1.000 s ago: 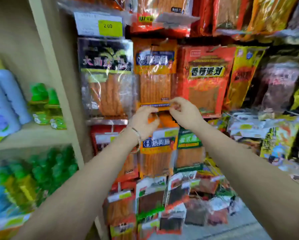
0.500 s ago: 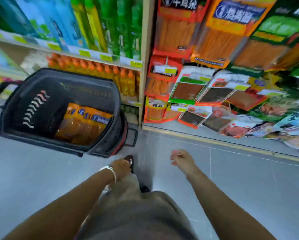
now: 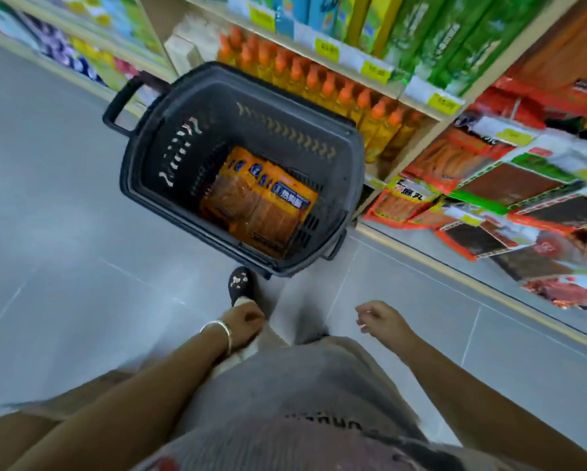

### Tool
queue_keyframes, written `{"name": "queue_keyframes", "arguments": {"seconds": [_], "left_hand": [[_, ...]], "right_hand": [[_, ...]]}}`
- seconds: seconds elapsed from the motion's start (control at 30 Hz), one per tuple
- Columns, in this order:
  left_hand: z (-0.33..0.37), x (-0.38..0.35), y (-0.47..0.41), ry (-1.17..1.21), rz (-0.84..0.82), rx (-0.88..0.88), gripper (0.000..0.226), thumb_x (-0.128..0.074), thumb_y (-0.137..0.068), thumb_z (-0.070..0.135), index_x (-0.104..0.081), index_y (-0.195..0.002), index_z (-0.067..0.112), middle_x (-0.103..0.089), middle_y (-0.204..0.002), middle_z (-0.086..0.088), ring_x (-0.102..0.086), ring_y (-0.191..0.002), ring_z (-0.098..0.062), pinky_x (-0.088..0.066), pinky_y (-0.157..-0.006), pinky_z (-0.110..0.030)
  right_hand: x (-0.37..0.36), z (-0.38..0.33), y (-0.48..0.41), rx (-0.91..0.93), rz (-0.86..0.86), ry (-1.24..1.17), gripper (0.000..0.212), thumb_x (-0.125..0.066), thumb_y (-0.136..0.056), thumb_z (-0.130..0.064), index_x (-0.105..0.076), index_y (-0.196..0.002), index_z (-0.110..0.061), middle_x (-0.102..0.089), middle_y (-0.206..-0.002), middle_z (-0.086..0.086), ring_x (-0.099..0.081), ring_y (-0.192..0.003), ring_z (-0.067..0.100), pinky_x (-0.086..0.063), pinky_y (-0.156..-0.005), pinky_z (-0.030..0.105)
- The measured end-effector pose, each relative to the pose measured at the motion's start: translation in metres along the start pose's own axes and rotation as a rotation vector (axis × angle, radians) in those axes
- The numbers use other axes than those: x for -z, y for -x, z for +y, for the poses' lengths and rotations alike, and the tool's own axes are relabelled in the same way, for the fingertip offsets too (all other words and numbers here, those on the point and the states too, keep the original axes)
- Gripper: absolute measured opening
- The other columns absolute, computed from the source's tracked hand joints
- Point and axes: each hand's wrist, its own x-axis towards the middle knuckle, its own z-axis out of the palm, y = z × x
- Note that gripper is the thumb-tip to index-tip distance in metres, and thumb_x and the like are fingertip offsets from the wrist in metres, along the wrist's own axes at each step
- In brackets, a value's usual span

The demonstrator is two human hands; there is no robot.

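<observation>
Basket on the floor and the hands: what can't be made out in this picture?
All in the head view:
- Snack packs in the basket: how many there are, since they overlap.
- Yellow price tags on the shelf: the numbers are blurred by motion.
- Right hand: whether its curled fingers pinch something small is too blurred to tell.

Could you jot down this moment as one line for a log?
basket: on floor, near shelves | orange snack packs: inside basket | left hand: empty, loosely curled | right hand: empty, loosely curled
</observation>
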Motion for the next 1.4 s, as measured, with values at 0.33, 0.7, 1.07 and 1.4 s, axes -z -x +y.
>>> {"name": "queue_keyframes", "arguments": {"seconds": [0.33, 0.7, 1.07, 1.4], "left_hand": [[0.01, 0.159, -0.071, 0.385, -0.002, -0.126, 0.015, -0.05, -0.094, 0.01, -0.06, -0.102, 0.018, -0.063, -0.111, -0.01, -0.06, -0.102, -0.021, -0.048, -0.094, -0.031], [0.012, 0.221, -0.234, 0.279, 0.058, 0.068, 0.029, -0.05, -0.094, 0.015, -0.057, -0.12, 0.005, -0.059, -0.122, -0.015, -0.058, -0.103, -0.024, -0.041, -0.08, -0.023], [-0.025, 0.212, -0.316, 0.266, 0.105, 0.113, 0.024, -0.05, -0.091, 0.032, -0.061, -0.109, 0.022, -0.061, -0.097, 0.003, -0.054, -0.073, -0.012, -0.043, -0.064, -0.024], [-0.022, 0.211, -0.312, 0.265, 0.091, 0.084, 0.025, -0.049, -0.091, 0.031, -0.058, -0.115, 0.026, -0.056, -0.097, 0.008, -0.049, -0.072, 0.001, -0.038, -0.058, -0.016]], "right_hand": [[-0.039, -0.164, -0.087, 0.096, 0.004, -0.136, 0.015, -0.044, -0.099, -0.012, -0.056, -0.106, -0.016, -0.062, -0.084, -0.002, -0.057, -0.067, 0.007, -0.046, -0.057, 0.01], [-0.111, -0.175, -0.262, -0.254, -0.027, -0.122, 0.032, -0.057, -0.093, -0.02, -0.051, -0.122, -0.008, -0.059, -0.1, 0.008, -0.057, -0.091, 0.023, -0.045, -0.081, 0.031], [-0.187, -0.147, -0.385, -0.424, 0.08, -0.166, 0.113, -0.07, -0.072, -0.062, -0.004, -0.153, -0.016, -0.005, -0.16, 0.007, -0.013, -0.146, 0.027, -0.018, -0.118, 0.043], [-0.186, -0.133, -0.37, -0.221, 0.309, -0.186, 0.066, -0.076, -0.077, -0.039, -0.05, -0.134, -0.016, -0.058, -0.131, 0.005, -0.054, -0.12, 0.025, -0.043, -0.1, 0.034]]}}
